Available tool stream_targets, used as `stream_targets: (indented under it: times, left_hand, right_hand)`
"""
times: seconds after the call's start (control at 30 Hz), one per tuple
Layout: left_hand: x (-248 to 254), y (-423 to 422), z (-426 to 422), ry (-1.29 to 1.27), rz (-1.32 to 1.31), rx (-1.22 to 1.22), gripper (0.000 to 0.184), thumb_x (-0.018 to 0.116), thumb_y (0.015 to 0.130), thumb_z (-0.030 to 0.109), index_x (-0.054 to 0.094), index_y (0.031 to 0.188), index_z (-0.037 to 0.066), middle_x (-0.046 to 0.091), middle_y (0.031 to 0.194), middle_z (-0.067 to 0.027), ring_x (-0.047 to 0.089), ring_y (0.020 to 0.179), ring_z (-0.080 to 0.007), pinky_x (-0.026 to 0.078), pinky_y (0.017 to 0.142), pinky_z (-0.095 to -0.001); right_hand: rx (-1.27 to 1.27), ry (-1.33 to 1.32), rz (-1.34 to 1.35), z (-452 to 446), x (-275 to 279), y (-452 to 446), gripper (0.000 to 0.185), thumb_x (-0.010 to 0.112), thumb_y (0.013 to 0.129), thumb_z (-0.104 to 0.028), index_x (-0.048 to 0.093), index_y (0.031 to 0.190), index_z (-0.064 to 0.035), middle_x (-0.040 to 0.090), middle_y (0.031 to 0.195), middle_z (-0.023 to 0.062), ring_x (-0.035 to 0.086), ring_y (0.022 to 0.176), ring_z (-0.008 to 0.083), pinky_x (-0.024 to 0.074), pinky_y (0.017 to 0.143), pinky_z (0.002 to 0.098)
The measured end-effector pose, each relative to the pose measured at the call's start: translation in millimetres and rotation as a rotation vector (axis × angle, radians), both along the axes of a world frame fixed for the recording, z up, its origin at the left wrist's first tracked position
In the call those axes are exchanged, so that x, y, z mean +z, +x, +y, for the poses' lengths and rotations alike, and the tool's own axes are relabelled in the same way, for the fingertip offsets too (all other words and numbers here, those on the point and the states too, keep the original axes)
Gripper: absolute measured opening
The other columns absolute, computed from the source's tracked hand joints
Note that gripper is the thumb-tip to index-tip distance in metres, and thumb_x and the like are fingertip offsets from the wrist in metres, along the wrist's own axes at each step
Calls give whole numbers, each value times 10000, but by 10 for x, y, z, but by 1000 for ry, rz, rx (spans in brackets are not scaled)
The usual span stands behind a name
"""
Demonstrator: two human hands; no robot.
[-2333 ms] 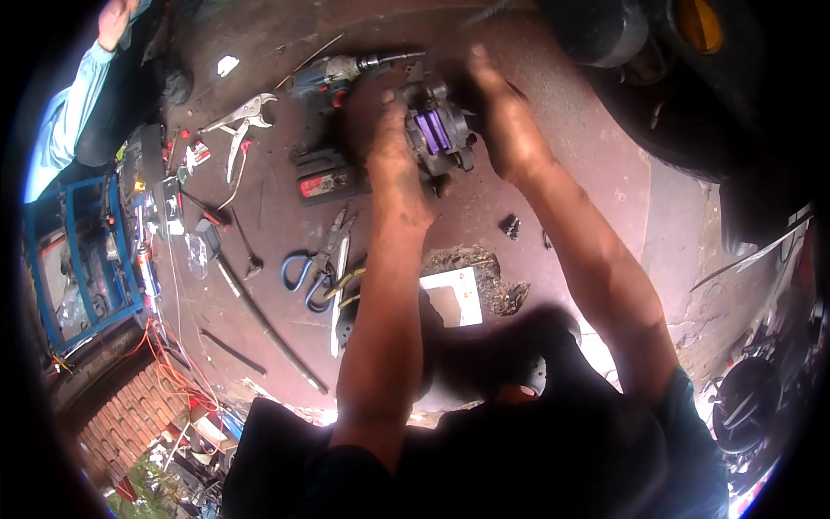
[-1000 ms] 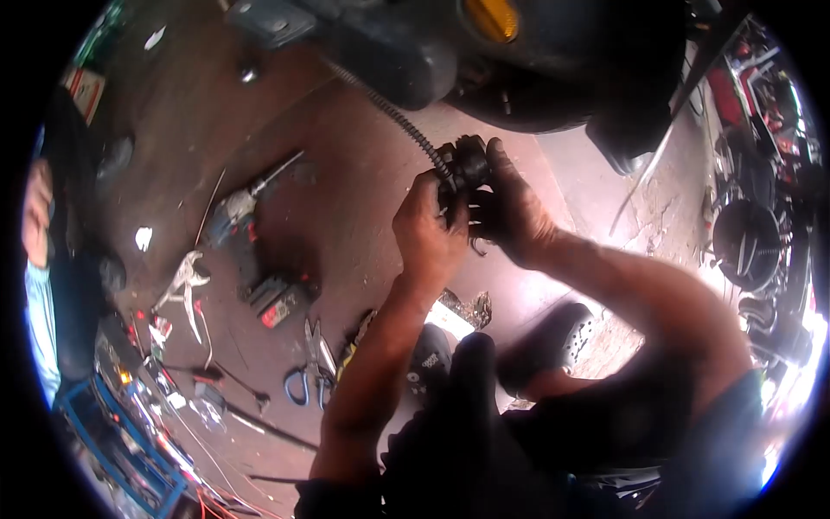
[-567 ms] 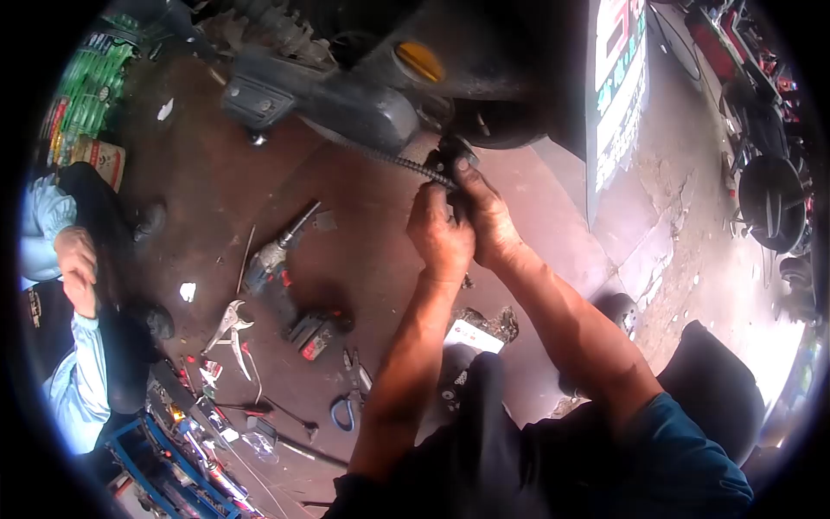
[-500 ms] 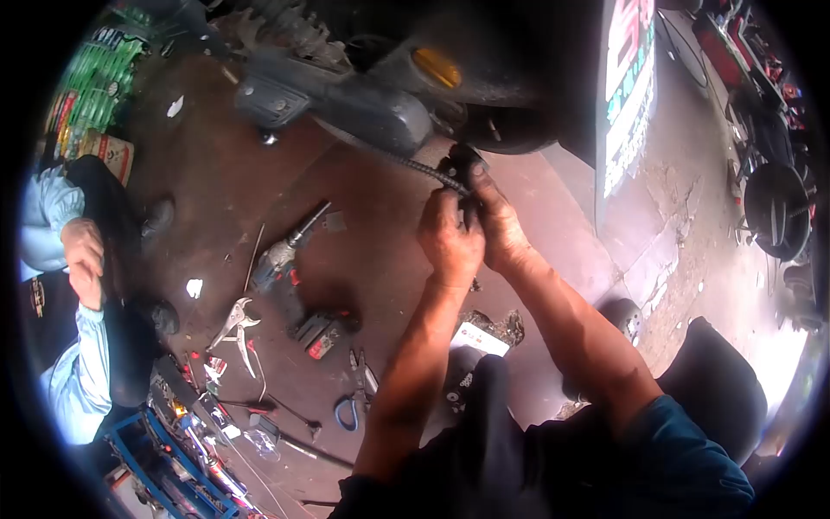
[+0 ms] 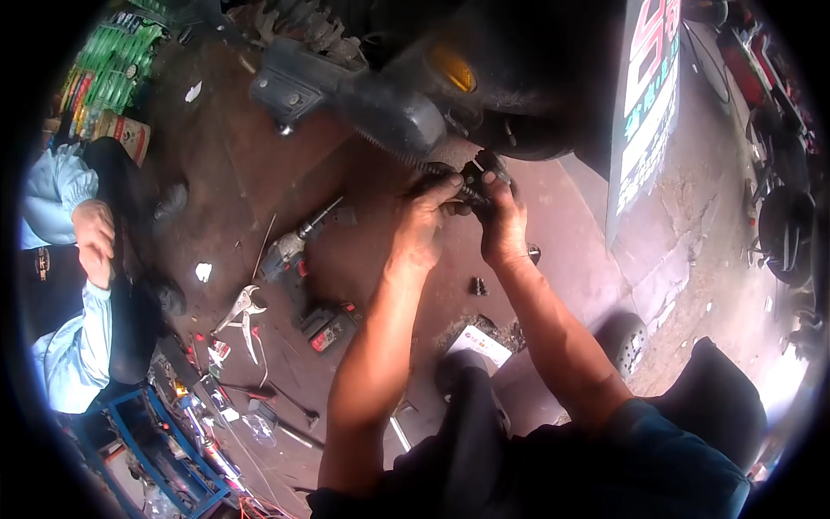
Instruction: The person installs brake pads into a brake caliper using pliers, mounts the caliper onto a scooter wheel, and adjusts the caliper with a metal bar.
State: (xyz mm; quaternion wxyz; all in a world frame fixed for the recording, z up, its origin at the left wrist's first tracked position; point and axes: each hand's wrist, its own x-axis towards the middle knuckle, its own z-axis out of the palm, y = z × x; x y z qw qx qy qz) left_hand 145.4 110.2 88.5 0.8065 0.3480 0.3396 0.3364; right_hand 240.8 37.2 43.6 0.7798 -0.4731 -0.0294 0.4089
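Note:
My right hand (image 5: 501, 214) is closed round a dark metal part (image 5: 486, 169), its thumb on top. To its left, my left hand (image 5: 425, 220) pinches the end of a ribbed dark hose (image 5: 411, 159) beside the part. This hose runs up and left to the underside of a dark vehicle (image 5: 380, 102) with an orange reflector (image 5: 452, 67). Both hands are close together, just below the vehicle. The exact joint between hose and part is hidden by my fingers.
A power drill (image 5: 290, 249), its battery (image 5: 327, 329), locking pliers (image 5: 242, 311) and a white card (image 5: 481, 344) lie on the floor. Another person's hands (image 5: 95, 242) are at the left, above a blue-framed rack (image 5: 143, 432). A lettered white panel (image 5: 644, 112) stands at the right.
The purple-faced part has come up to the hose under the vehicle. Since the last frames, my left hand has shifted left from my right one. The view has turned towards the vehicle.

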Motion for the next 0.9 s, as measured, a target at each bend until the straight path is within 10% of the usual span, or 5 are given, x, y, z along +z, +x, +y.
stream_targets:
  times: [0.17, 0.5, 0.9]
  left_hand:
    - [-203, -41, 139, -54, -175, 48, 173, 649, 923, 141, 632, 1068, 48, 664, 994, -74, 643, 918, -197, 507, 782, -362]
    - [156, 291, -3, 63, 68, 118, 199, 655, 946, 184, 651, 1099, 57, 661, 928, -16, 591, 784, -90, 429, 634, -249]
    - [-61, 435, -248, 606, 274, 24, 468, 637, 959, 132, 488, 1397, 59, 501, 1315, -79, 517, 1191, -183, 444, 999, -343]
  right_hand:
    - [27, 11, -64, 19, -43, 22, 617, 723, 826, -338, 537, 1259, 61, 626, 1151, 161, 626, 1045, 253, 507, 949, 390]
    - [85, 182, 115, 134, -146, 103, 616, 627, 888, -469, 509, 1343, -71, 612, 1190, 68, 598, 1038, 203, 464, 951, 376]
    - [154, 172, 24, 146, -36, 216, 708, 628, 831, -493, 503, 1352, -30, 544, 1290, 108, 514, 1162, 241, 440, 969, 386]
